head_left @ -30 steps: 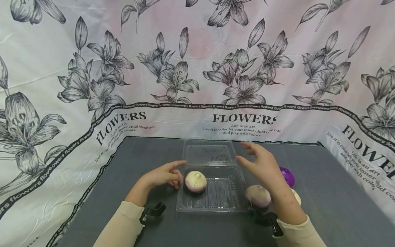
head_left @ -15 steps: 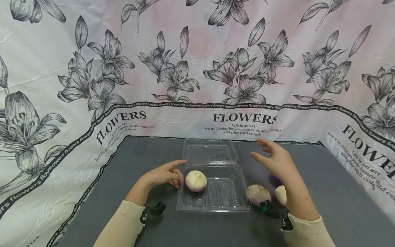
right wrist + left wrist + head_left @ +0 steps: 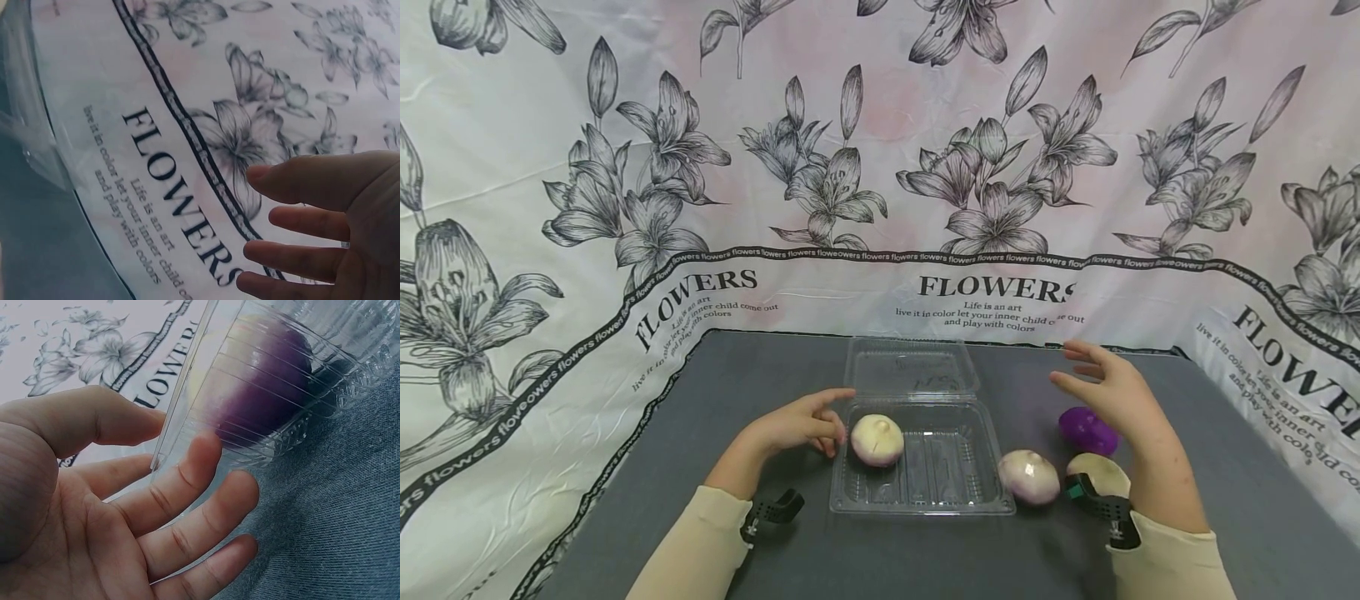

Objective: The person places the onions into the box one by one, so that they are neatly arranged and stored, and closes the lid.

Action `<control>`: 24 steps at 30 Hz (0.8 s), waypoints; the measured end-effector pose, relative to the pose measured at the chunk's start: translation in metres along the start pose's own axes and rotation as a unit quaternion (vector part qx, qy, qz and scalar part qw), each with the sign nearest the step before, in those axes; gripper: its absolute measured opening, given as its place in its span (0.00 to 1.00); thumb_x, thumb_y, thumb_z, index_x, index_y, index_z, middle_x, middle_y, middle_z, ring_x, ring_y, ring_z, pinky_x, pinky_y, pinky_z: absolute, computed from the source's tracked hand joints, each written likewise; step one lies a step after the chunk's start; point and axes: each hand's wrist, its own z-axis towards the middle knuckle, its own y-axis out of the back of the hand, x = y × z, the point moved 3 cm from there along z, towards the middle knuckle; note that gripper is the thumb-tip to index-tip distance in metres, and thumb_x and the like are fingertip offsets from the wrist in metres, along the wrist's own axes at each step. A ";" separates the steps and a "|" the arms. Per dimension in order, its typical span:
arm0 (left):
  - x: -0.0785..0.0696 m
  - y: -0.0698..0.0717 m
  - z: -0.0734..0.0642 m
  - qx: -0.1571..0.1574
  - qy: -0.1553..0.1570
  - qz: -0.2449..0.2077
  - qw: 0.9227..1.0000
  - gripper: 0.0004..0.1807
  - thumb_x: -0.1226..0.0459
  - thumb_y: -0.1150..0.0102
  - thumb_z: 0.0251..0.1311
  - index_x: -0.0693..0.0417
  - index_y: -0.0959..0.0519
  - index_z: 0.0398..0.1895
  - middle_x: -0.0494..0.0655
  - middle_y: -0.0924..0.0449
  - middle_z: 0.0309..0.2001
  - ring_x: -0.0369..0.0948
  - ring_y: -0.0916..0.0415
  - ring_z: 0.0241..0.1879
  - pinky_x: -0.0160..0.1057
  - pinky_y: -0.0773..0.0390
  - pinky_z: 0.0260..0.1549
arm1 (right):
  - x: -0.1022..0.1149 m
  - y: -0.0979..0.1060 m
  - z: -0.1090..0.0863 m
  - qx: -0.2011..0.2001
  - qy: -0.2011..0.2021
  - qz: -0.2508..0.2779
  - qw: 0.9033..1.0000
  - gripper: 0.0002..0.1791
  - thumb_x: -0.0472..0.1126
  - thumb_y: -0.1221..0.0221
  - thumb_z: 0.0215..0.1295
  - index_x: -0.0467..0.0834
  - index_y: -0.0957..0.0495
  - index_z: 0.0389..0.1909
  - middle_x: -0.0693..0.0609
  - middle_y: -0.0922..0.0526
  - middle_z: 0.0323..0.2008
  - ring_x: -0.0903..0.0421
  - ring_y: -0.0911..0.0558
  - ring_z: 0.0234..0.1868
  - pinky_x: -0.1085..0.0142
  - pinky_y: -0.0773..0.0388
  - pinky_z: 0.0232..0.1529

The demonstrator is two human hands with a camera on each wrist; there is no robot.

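Note:
A clear plastic clamshell box (image 3: 958,496) lies with its lid folded back, and a white-and-purple turnip (image 3: 877,440) sits in its left part. My left hand (image 3: 801,423) is at the box's left side, fingers loosely bent, with the thumb and fingertips right at the rim in the left wrist view. Through the clear wall there, the turnip (image 3: 262,381) shows purple below and pale above. My right hand (image 3: 1108,392) hangs to the right of the box, fingers relaxed and apart, holding nothing. Below it lies a glossy purple rounded thing (image 3: 1086,431).
A second turnip (image 3: 1028,477) rests against the box's right front corner. Another pale, round one (image 3: 1093,472) lies further right, partly covered by the right wrist strap. The grey table (image 3: 760,358) ends at a flower-printed cloth (image 3: 850,292) behind and at the sides.
My right hand has moved right, from beside the box to above the purple thing, uncovering it and the vegetables. My left hand, the box and its turnip have stayed put.

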 end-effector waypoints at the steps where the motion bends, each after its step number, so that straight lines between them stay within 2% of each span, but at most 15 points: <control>1: 0.000 0.000 0.000 0.000 0.000 0.000 1.000 0.38 0.73 0.50 0.69 0.61 0.49 0.81 0.49 0.17 0.35 0.51 0.19 0.32 0.46 0.20 0.37 | -0.004 0.002 0.000 0.003 -0.002 0.002 1.000 0.45 0.58 0.40 0.73 0.37 0.45 0.79 0.32 0.38 0.74 0.29 0.36 0.70 0.34 0.33 0.61; 7: 0.000 0.000 0.000 0.000 0.000 0.000 1.000 0.39 0.72 0.49 0.69 0.61 0.49 0.81 0.49 0.16 0.34 0.51 0.18 0.32 0.47 0.20 0.37 | -0.022 0.014 -0.003 0.014 -0.012 -0.001 1.000 0.46 0.60 0.40 0.72 0.38 0.44 0.79 0.33 0.38 0.74 0.29 0.36 0.71 0.32 0.35 0.61; 13: -0.001 -0.001 0.000 -0.004 0.000 0.004 1.000 0.39 0.72 0.48 0.69 0.62 0.49 0.81 0.49 0.17 0.34 0.50 0.18 0.31 0.46 0.20 0.36 | -0.041 0.022 -0.006 0.031 -0.014 0.009 0.999 0.45 0.58 0.40 0.73 0.35 0.43 0.78 0.31 0.37 0.73 0.28 0.36 0.70 0.31 0.36 0.60; 24: -0.002 -0.001 -0.001 -0.004 0.002 0.000 1.000 0.39 0.72 0.47 0.68 0.61 0.48 0.81 0.50 0.17 0.34 0.51 0.18 0.31 0.48 0.20 0.37 | -0.079 0.021 -0.007 0.078 -0.036 0.058 0.995 0.45 0.52 0.39 0.73 0.33 0.48 0.79 0.27 0.41 0.74 0.26 0.42 0.72 0.28 0.44 0.63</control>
